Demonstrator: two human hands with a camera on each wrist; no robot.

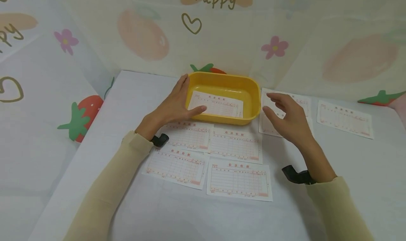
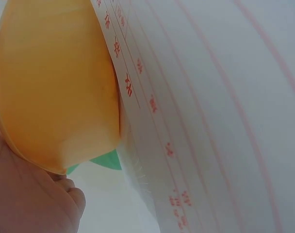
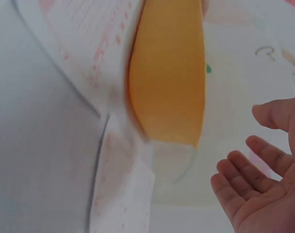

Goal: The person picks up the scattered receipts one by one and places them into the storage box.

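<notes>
A yellow plastic basket [image 1: 222, 120] stands at the back of the table, with one printed receipt slip [image 1: 219, 105] lying in it. At its left end, my left hand [image 1: 172, 103] touches the side with fingers fairly straight, the thumb spread over the front rim. In the left wrist view, part of the left hand [image 2: 36, 194] lies against the yellow wall. Right of the basket, my right hand [image 1: 290, 119] hovers above receipt slips [image 1: 269, 126] there, holding nothing. The right wrist view shows the right hand's fingers [image 3: 254, 170] spread, apart from the basket.
Several receipt slips, such as the front right one [image 1: 239, 181], lie in front of the basket. Another slip [image 1: 345, 119] lies at the far right. Behind the table hangs a cloth backdrop [image 1: 228, 29] with fruit and flower prints.
</notes>
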